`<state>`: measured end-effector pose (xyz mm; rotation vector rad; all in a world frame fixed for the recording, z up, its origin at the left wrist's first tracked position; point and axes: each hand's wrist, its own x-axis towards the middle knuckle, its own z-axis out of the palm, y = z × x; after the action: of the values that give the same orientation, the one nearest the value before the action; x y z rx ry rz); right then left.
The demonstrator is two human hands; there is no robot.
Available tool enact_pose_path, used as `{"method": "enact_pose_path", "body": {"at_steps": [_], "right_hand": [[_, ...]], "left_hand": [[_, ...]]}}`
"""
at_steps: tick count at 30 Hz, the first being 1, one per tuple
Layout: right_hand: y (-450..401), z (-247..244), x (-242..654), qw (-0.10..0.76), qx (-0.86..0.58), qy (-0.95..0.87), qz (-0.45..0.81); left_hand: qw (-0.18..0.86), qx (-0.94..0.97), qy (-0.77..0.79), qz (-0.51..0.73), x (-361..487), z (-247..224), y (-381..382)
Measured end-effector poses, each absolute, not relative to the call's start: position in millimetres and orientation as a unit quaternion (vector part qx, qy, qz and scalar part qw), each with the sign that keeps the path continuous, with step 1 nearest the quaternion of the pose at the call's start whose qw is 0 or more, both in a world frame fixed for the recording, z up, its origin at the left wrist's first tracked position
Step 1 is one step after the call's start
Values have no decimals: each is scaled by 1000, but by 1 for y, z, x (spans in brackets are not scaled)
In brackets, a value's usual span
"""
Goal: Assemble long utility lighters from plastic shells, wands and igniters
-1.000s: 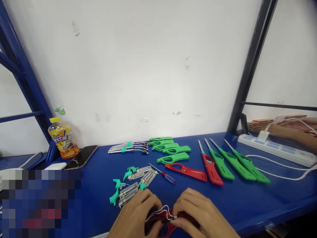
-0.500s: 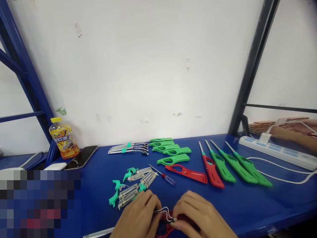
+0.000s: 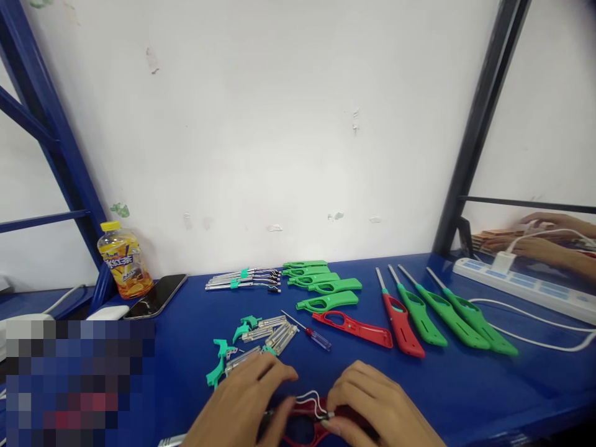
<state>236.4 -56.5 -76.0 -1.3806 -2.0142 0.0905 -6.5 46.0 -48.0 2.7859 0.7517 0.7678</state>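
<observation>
At the bottom centre lies a red lighter shell half (image 3: 306, 406), partly covered by both hands. My right hand (image 3: 375, 400) pinches a small black igniter with a whitish tip (image 3: 325, 416) over the shell. White wires (image 3: 311, 395) loop leftward from it. My left hand (image 3: 244, 397) hovers at the shell's left end, thumb and forefinger apart. A silvery metal tube (image 3: 172, 441) pokes out to the left of that hand. Just beyond my left hand are clear gas tanks (image 3: 280, 338) and teal triggers (image 3: 215, 374).
Green shell halves (image 3: 328, 302), another red shell half (image 3: 358, 329), a screwdriver (image 3: 319, 339) and metal tubes with wires (image 3: 239, 282) lie behind. Whole lighters (image 3: 404, 329) sit right, before a power strip (image 3: 535, 288). A bottle (image 3: 125, 264) and phone (image 3: 158, 297) stand left. Another person's hands (image 3: 549, 239) show far right.
My left hand has opened, its thumb and forefinger parting, and has shifted slightly left off the wires. My right hand stays at the igniter. The camera view has shifted slightly.
</observation>
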Motion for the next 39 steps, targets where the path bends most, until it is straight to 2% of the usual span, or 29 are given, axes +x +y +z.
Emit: {"method": "enact_pose_path", "body": {"at_steps": [5,9,17,24,30,39], "right_hand": [[-59,-73,234,346,-527,-776,20],[-61,-71,234,340,-523,-781,31],[-62,-79,236,343,-537,-768,70],[-65,-72,232,341,-542,-764,82],[-66,-67,230,346,-544,-758,95],[-70,-59,227,342,-560,-747,105]], "left_hand": [[108,901,367,207,-48,-12,77],[122,892,401,167,-72,4,92],[124,909,375,131,-44,0,68],[76,909,397,95,-21,-7,60],[49,900,421,98,-27,4,59],[136,928,342,64,-11,0,26]]}}
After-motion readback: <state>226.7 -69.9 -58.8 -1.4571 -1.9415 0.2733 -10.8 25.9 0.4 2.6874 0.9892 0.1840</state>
